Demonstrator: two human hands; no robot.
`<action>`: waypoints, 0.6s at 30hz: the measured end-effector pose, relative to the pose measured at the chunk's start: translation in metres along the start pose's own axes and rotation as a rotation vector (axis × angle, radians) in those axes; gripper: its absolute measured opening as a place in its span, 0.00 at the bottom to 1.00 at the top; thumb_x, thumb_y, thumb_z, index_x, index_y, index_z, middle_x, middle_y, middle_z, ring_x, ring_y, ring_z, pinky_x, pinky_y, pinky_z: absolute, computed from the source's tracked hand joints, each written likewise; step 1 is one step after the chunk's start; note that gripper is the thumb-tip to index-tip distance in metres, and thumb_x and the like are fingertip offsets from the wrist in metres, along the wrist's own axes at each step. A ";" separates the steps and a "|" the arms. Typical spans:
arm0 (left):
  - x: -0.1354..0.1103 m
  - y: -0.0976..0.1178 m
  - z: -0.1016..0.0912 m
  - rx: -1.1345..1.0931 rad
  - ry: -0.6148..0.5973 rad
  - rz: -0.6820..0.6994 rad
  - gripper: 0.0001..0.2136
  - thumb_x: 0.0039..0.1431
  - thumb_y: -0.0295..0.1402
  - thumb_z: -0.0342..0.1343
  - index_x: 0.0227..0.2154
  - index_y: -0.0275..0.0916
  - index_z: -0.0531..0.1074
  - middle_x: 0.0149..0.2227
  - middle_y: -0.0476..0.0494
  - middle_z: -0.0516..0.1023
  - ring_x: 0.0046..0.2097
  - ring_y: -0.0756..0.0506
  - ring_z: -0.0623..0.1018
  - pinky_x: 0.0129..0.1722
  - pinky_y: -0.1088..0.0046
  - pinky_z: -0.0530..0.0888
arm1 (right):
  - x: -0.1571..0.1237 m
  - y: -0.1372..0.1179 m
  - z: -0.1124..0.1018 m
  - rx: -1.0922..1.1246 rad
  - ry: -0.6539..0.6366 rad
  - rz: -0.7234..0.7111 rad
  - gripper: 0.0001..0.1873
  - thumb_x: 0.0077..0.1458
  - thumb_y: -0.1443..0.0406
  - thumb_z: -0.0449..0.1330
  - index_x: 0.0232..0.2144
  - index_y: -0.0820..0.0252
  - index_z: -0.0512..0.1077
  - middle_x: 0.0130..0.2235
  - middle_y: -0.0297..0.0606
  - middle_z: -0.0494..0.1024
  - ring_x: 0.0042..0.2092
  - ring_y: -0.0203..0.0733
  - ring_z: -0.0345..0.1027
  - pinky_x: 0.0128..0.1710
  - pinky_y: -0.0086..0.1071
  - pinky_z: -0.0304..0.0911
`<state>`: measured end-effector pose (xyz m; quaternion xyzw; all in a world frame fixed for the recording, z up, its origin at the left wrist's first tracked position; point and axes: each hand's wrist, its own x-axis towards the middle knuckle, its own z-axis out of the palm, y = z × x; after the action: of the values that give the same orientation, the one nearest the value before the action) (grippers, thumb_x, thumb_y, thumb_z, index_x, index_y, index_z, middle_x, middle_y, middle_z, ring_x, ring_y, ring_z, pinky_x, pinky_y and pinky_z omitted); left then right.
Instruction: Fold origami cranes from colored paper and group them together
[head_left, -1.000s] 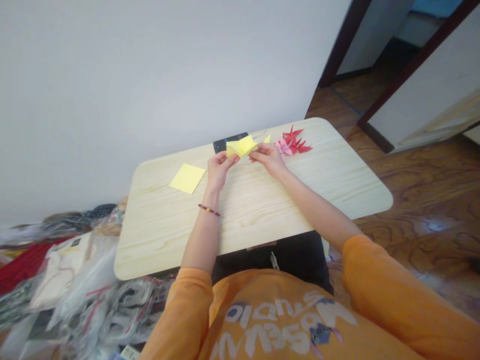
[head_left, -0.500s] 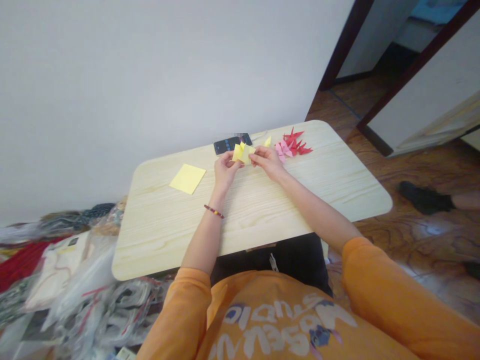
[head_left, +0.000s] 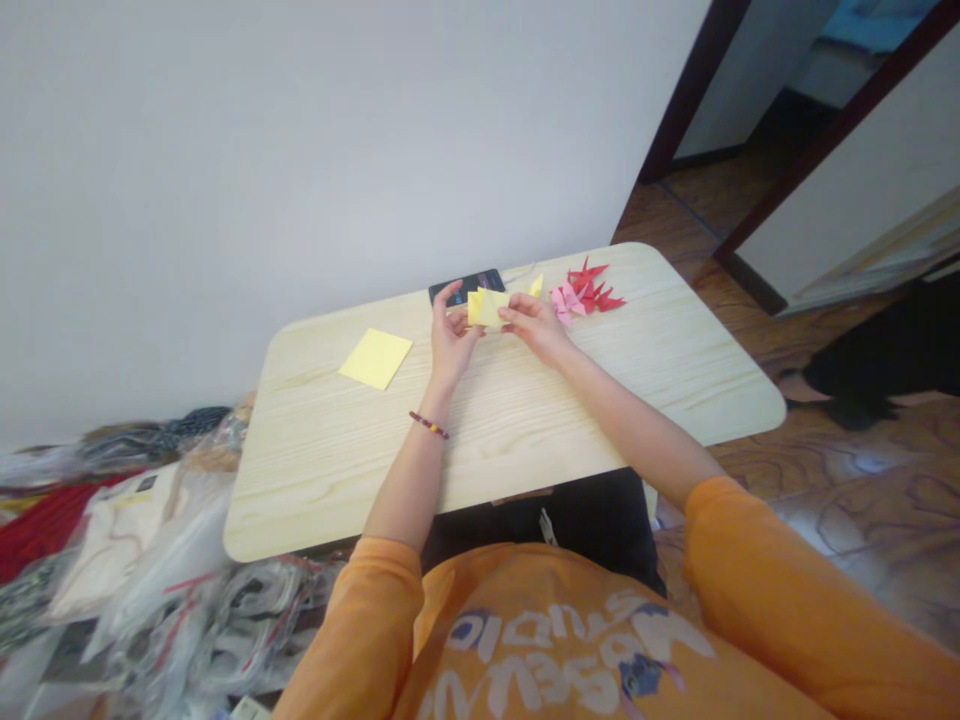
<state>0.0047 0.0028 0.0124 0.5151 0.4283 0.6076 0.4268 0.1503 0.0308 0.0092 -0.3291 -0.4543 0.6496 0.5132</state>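
Two hands [head_left: 452,340], one folded yellow paper [head_left: 491,308]

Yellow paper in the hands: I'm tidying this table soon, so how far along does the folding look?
Done: red paper cranes and pink paper cranes lie finished on the table. In hand: a part-folded yellow paper, pinched by the right hand and touched by the left hand. Left: a flat yellow square lies unfolded.

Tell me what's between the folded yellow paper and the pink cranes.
In the head view, the right hand lies between the folded yellow paper and the pink cranes.
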 end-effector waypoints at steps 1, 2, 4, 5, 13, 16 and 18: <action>0.000 0.001 0.000 0.004 -0.007 0.007 0.31 0.42 0.32 0.65 0.52 0.46 0.62 0.37 0.46 0.78 0.33 0.50 0.77 0.32 0.76 0.73 | 0.000 0.000 0.000 0.006 0.012 -0.003 0.24 0.29 0.54 0.72 0.23 0.59 0.64 0.30 0.30 0.74 0.32 0.32 0.67 0.29 0.25 0.65; -0.001 0.003 0.000 0.011 -0.018 0.009 0.32 0.43 0.33 0.65 0.53 0.47 0.62 0.39 0.45 0.78 0.33 0.49 0.77 0.32 0.76 0.73 | 0.001 0.000 0.000 0.010 0.022 -0.003 0.24 0.29 0.54 0.72 0.23 0.59 0.64 0.30 0.30 0.74 0.32 0.32 0.67 0.29 0.25 0.65; -0.001 0.006 -0.002 0.026 -0.043 0.010 0.29 0.45 0.35 0.64 0.52 0.47 0.64 0.42 0.44 0.77 0.36 0.49 0.77 0.33 0.75 0.74 | 0.001 0.000 -0.001 0.010 0.041 0.006 0.24 0.28 0.54 0.72 0.24 0.59 0.65 0.29 0.30 0.74 0.32 0.32 0.68 0.29 0.25 0.65; -0.001 0.007 -0.003 0.030 -0.054 0.006 0.25 0.47 0.37 0.63 0.51 0.47 0.66 0.43 0.43 0.76 0.37 0.48 0.77 0.33 0.75 0.74 | 0.001 -0.001 -0.001 0.007 0.048 0.011 0.24 0.28 0.54 0.72 0.24 0.59 0.65 0.29 0.30 0.74 0.32 0.32 0.68 0.29 0.25 0.65; -0.003 0.020 -0.004 0.075 -0.064 -0.068 0.23 0.44 0.41 0.66 0.45 0.46 0.70 0.40 0.45 0.75 0.32 0.50 0.75 0.24 0.78 0.71 | 0.000 -0.002 -0.003 -0.118 0.031 0.001 0.20 0.30 0.56 0.72 0.23 0.60 0.71 0.25 0.30 0.73 0.28 0.31 0.66 0.30 0.27 0.66; -0.003 0.014 -0.003 0.064 -0.068 -0.109 0.19 0.41 0.39 0.67 0.37 0.43 0.70 0.38 0.48 0.74 0.30 0.52 0.73 0.24 0.78 0.72 | 0.000 -0.001 -0.004 -0.151 0.030 -0.004 0.19 0.30 0.56 0.72 0.22 0.61 0.72 0.25 0.31 0.74 0.28 0.32 0.66 0.30 0.28 0.67; -0.003 0.009 -0.003 0.015 -0.058 -0.147 0.16 0.41 0.39 0.67 0.32 0.41 0.68 0.35 0.49 0.74 0.31 0.52 0.74 0.27 0.77 0.73 | 0.000 -0.002 -0.004 -0.156 0.029 -0.001 0.19 0.30 0.55 0.72 0.23 0.61 0.73 0.25 0.32 0.75 0.28 0.32 0.67 0.30 0.28 0.67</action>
<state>0.0013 -0.0024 0.0196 0.5026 0.4571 0.5562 0.4786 0.1542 0.0318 0.0093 -0.3772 -0.4964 0.6071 0.4927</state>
